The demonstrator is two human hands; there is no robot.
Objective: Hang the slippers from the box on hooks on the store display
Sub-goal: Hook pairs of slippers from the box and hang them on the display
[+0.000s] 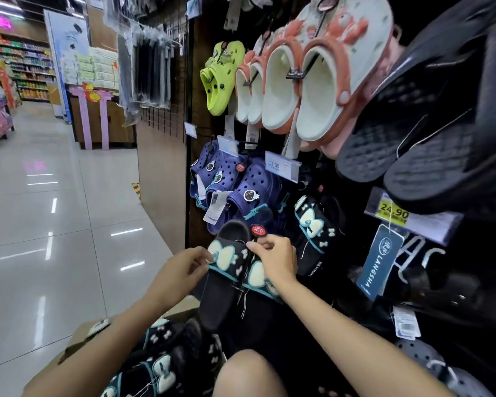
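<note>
I hold a tied pair of black slippers [221, 293] with cream bows and teal trim in front of the dark display wall. My left hand [184, 270] pinches the left strap edge. My right hand [275, 259] grips the top of the pair near its hanger loop. Below, an open cardboard box [80, 339] holds several more of the same slippers [161, 365]. A matching pair [312, 227] hangs on the display just right of my hands.
Navy clogs [241, 184] hang above my hands, cream-and-orange clogs [298, 90] and a lime clog [221, 75] higher up, black slides [430, 133] at the right. Price tags [281, 166] stick out on hook ends. My knee [249, 373] is below. A glossy aisle floor [55, 224] lies left.
</note>
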